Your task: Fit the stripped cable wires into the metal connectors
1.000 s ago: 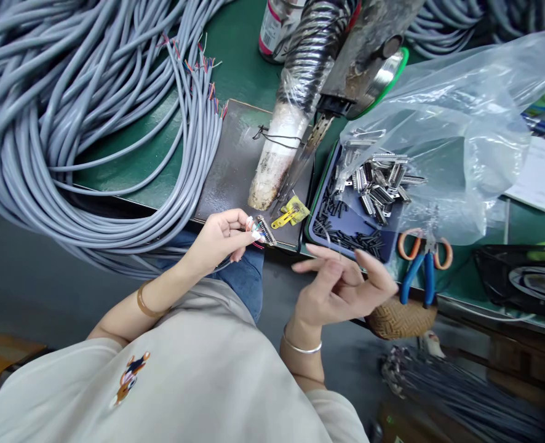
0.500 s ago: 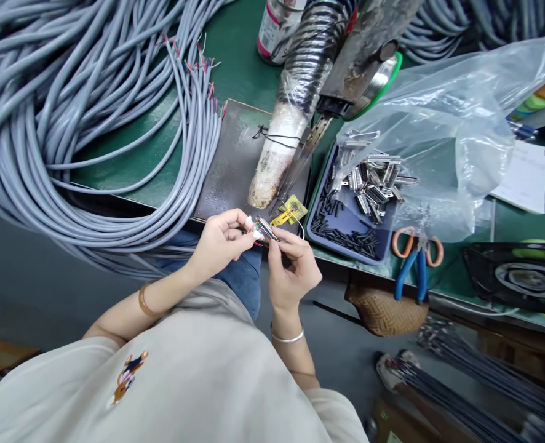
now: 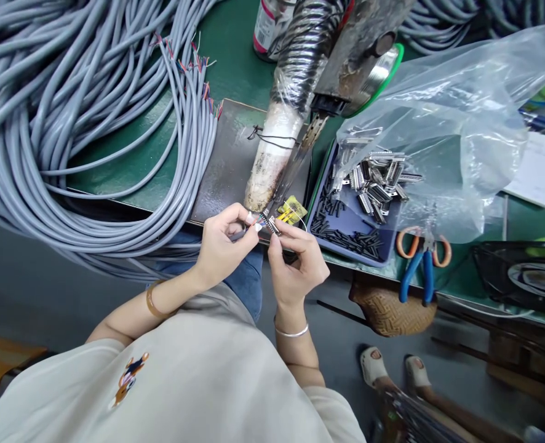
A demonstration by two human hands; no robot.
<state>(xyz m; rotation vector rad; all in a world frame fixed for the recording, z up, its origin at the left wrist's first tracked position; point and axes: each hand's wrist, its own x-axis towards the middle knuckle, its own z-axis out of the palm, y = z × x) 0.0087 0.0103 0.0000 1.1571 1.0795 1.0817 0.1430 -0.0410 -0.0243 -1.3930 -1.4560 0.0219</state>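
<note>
My left hand pinches the thin coloured wires at the end of a grey cable, beside a small metal connector. The connector's right end is between the thumb and fingers of my right hand. Both hands are close together at the table's front edge, just below the tip of a white-wrapped tube. Behind my right fingers lies a yellow piece with a thin white wire. The wire ends are partly hidden by my left fingertips.
Grey cables pile up at left. A blue tray of connectors and short black sleeves stands at right, partly under a plastic bag. Blue-handled pliers lie beside it. Another person's feet show at lower right.
The connector has tilted and come nearer the tube tip, with both hands still on it. Another person's feet and the dark cables at lower right have shifted.
</note>
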